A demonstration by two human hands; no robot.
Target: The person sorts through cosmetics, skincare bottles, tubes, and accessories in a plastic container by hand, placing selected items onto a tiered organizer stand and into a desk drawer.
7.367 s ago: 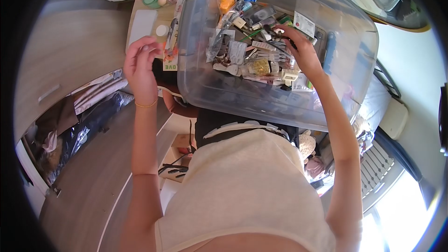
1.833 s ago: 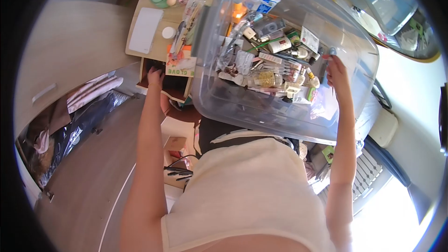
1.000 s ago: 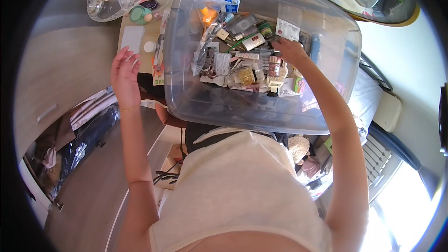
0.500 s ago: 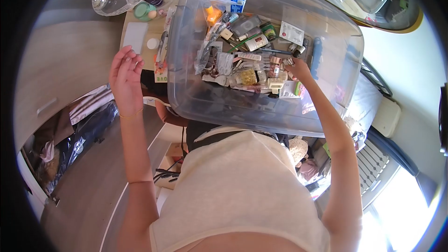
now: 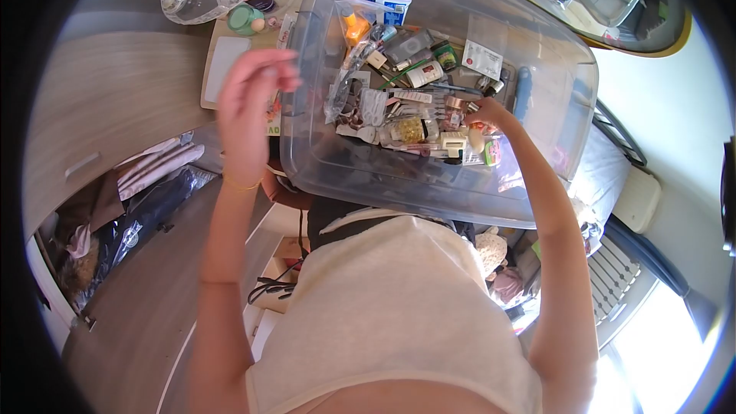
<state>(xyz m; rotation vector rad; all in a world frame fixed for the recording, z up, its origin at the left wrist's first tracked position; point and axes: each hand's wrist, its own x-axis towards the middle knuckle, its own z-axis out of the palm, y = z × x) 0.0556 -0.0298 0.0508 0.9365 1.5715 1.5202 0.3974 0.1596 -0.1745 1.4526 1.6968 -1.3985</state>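
A large clear plastic storage bin (image 5: 337,172) holds a jumble of cosmetics and toiletries. Inside it, at the right of the pile, my right hand (image 5: 494,116) has its fingertips closed around a small item that they mostly hide. Close by lie a small bottle with a rose-gold cap (image 5: 454,112), a beige rounded object (image 5: 476,140) and a clear bottle with yellow contents (image 5: 409,129). My left hand (image 5: 257,88), blurred by motion, is raised beside the bin's left wall, fingers loosely bent and apart, with nothing seen in them.
Left of the bin are a white flat rectangular item (image 5: 228,65) and a green round jar (image 5: 244,21). A clear organizer (image 5: 192,4) stands at the upper left. Behind the bin is a gold-rimmed mirror (image 5: 675,38). An orange-capped tube (image 5: 356,28) lies in the bin.
My left hand has swung right toward the bin's left wall. My right hand has shifted slightly left among the items, and the beige rounded object now shows below it.
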